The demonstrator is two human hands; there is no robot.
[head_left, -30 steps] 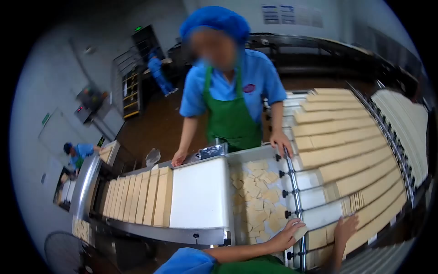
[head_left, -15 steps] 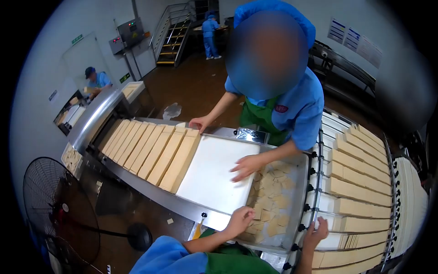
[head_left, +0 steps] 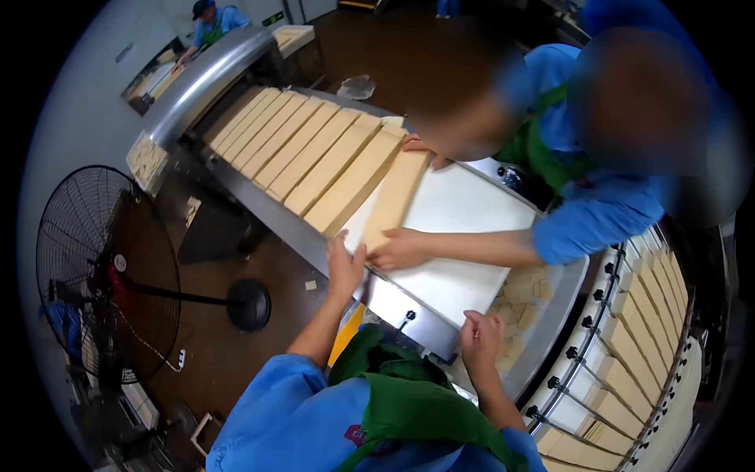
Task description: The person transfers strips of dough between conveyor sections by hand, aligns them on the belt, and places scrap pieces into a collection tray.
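Note:
Several long rows of tan wafers (head_left: pixel 299 149) lie side by side on a white conveyor belt (head_left: pixel 464 236). The nearest row (head_left: pixel 395 197) sits skewed, apart from the rest. My left hand (head_left: pixel 344 263) reaches to the belt's near edge, fingers spread against that row's near end. A co-worker's hand (head_left: pixel 399 250) presses the same end right beside mine, and their other hand (head_left: pixel 425 145) is at the far end. My right hand (head_left: pixel 480 338) rests curled at the belt's corner, by a tray of broken wafer pieces (head_left: pixel 527 299).
A co-worker in blue with a green apron leans over the belt from the far side. A roller conveyor (head_left: pixel 637 330) with more wafer rows runs at the right. A floor fan (head_left: pixel 102 267) stands at the left. Another person (head_left: pixel 211 20) works at the line's far end.
My view has tilted down and left. My left hand moved from the broken pieces to the skewed row's end. The co-worker leaned further in and took hold of that row.

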